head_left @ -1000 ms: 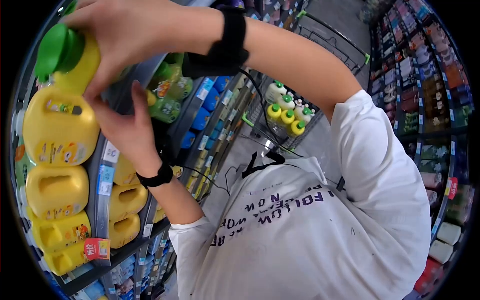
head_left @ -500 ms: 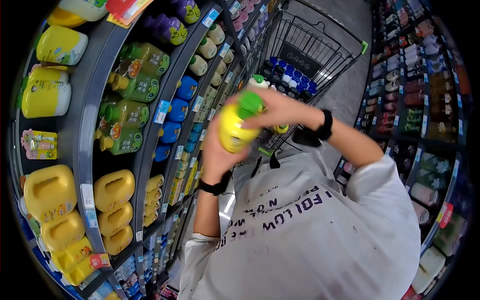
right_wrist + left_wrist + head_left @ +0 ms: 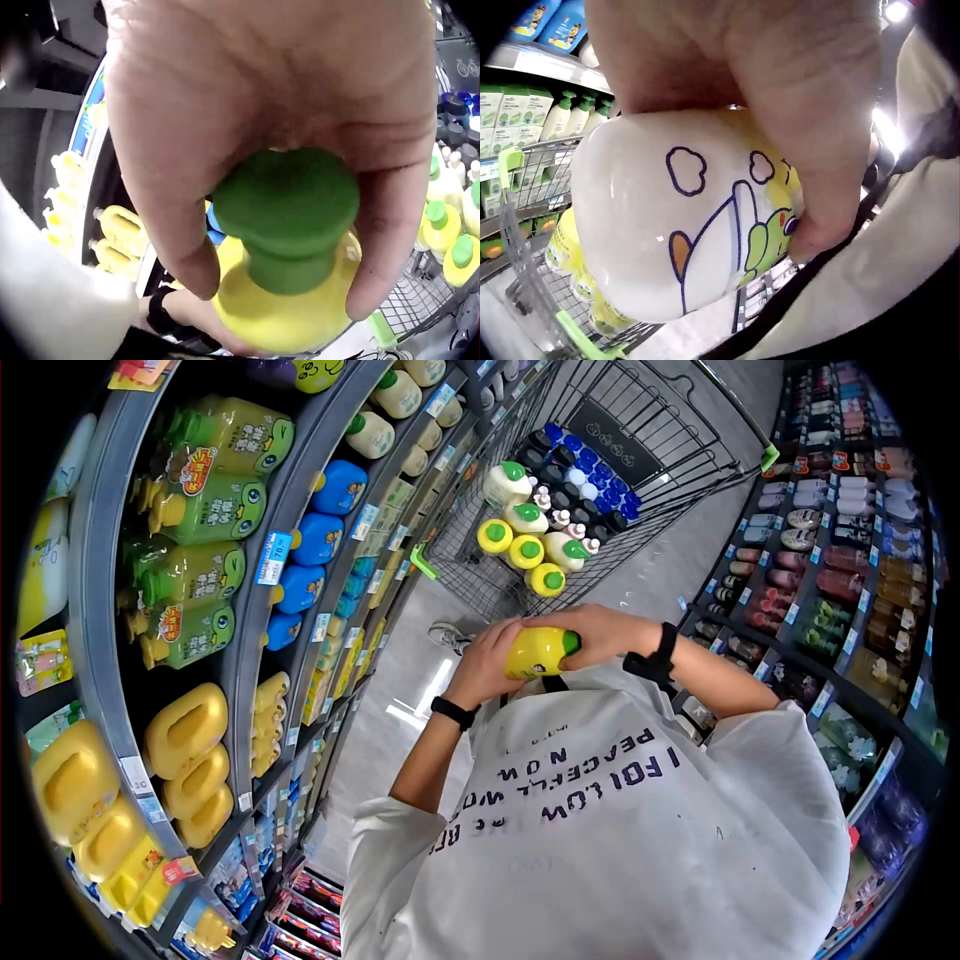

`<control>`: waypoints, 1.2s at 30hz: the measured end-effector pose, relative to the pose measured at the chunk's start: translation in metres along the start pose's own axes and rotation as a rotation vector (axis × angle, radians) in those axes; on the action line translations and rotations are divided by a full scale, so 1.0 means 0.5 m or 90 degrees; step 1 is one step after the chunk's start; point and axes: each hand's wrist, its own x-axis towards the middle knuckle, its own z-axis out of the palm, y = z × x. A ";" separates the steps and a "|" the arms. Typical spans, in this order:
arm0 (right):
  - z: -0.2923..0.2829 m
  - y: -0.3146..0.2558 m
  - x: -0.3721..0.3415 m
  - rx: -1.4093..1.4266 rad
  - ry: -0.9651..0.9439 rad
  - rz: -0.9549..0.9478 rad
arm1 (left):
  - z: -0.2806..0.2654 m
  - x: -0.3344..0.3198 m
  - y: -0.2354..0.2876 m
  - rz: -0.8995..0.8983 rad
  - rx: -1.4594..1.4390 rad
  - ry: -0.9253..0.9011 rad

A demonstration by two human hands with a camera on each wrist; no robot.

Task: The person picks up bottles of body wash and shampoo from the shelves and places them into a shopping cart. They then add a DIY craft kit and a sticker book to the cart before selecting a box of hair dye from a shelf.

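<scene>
In front of the chest, both hands hold a yellow bottle point(image 3: 535, 653) with a green cap, tipped on its side. My left hand point(image 3: 484, 668) grips its lower end; in the left wrist view the white base point(image 3: 630, 217) shows a cartoon print. Around the cap end are the fingers and thumb of my right hand point(image 3: 612, 636). The right wrist view shows them straddling the green cap point(image 3: 289, 206) and touching the yellow shoulder below. A shopping cart point(image 3: 425, 563) stands just beyond the hands.
In the cart are yellow bottles point(image 3: 526, 551), white bottles with green caps point(image 3: 507, 484) and several blue-capped items point(image 3: 600, 472). Shelves on the left hold green bottles point(image 3: 222, 510), blue bottles point(image 3: 322, 537) and yellow jugs point(image 3: 187, 730). More stocked shelves point(image 3: 840, 580) line the right.
The hands have come away from the left shelf with the yellow bottle, down to the chest beside the cart. The view has swung right, so the cart's load shows more fully.
</scene>
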 end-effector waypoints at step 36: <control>0.209 0.587 0.297 -0.222 -0.003 0.142 | 0.173 -0.016 -0.340 -0.647 -0.629 0.148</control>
